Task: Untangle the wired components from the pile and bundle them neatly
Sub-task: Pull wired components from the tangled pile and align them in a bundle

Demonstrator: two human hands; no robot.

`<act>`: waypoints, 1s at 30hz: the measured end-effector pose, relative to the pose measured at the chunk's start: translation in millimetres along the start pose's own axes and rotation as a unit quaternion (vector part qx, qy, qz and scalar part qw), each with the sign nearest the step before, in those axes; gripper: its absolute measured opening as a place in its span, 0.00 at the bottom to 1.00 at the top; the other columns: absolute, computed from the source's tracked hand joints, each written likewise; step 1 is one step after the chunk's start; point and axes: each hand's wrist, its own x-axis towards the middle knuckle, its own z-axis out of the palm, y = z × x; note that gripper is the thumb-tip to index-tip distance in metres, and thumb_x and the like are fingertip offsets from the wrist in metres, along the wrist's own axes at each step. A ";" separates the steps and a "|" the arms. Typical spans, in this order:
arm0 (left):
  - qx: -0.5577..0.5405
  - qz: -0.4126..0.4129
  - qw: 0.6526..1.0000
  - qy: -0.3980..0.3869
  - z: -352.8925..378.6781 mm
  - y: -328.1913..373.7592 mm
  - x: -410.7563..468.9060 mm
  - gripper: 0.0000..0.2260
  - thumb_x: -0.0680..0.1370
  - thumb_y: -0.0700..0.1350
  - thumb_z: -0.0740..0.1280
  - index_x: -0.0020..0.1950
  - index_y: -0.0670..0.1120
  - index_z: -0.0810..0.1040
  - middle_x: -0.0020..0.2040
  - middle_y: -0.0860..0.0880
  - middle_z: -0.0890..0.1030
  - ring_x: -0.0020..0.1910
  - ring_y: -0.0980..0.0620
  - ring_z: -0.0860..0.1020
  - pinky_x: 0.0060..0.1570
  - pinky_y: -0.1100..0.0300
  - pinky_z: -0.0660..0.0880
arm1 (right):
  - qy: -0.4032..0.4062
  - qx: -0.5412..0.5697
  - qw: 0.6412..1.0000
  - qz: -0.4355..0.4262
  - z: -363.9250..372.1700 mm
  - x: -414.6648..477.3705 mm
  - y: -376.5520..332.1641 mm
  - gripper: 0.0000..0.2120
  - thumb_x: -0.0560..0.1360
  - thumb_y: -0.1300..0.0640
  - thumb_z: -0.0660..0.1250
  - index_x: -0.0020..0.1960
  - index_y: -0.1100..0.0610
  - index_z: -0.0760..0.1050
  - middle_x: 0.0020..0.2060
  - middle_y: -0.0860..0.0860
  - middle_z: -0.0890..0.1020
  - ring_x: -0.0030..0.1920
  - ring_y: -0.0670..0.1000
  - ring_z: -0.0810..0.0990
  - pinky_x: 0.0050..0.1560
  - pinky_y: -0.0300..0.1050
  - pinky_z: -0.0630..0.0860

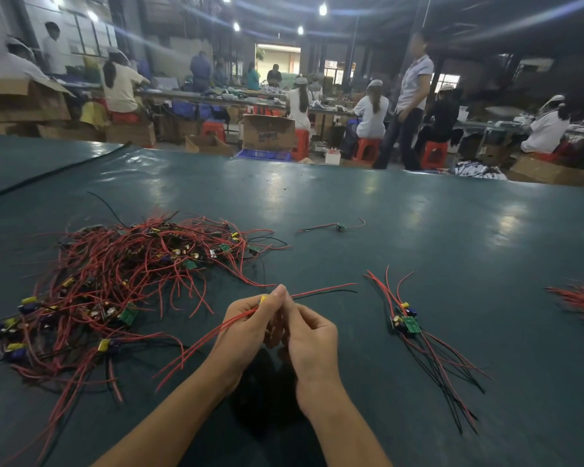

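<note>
Two bare arms reach in from the bottom, and the hands meet in the middle, held a little above the table [317, 197]. The left hand [246, 325] has its fingers curled round one wired component [262, 299]. It pinches the small yellow part up near the fingertips. Red wires from this piece run down to the left across the hand. One red and one black wire stick out to the right.

The right hand [309, 338] is pressed close to the left one, with its fingers bent in. I cannot tell if it pinches the wires or just touches them.

The big pile [115, 281] lies on the table to the left. It is a messy heap of red wires with little green boards and yellow and blue parts mixed in. To the right of the hands lies a small bundle [408, 323], its boards stacked together and its wires fanning out both ways. Farther back, one lone piece [339, 226] lies by itself. More red wires [580, 301] show, blurry, at the right edge.

Behind the table, people [371, 111] sit on red stools at long benches.
</note>
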 end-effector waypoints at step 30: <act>0.373 0.193 0.907 0.009 -13.3 0.3 -4.5 0.15 0.69 0.60 0.65 0.34 0.48 0.75 0.27 0.54 0.75 0.27 0.51 0.73 0.29 0.51 0.73 | -0.021 -0.101 0.995 0.003 -16.2 -2.1 -17.8 0.12 0.74 0.55 0.73 0.33 0.57 0.83 0.27 0.51 0.81 0.29 0.46 0.79 0.32 0.36 0.75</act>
